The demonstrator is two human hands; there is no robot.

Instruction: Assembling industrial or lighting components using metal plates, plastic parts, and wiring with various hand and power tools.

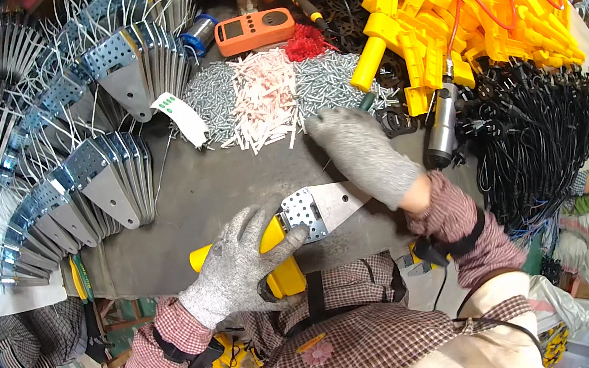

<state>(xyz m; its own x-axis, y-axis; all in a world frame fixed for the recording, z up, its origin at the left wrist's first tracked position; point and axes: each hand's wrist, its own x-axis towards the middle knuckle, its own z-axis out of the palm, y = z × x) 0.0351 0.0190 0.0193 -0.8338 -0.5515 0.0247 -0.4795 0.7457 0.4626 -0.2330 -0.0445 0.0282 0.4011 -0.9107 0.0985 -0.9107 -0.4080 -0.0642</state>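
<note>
Clutter on three sides: fanned grey metal plates [98,187] left, silver screw heap [329,82] and pale paper strips [265,98] ahead, yellow plastic housings [451,14] and black cords [533,130] right. Left gloved hand [241,262] wrapped around yellow plastic handle [278,257] with perforated steel plate [320,210], near bench edge. Right gloved hand [365,152] flat, fingers spread, reaching to screws. Bare grey mat [213,187] between.

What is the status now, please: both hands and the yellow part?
Left hand grips yellow part with metal plate. Right hand open, reaching at screw pile. Nothing between.
</note>
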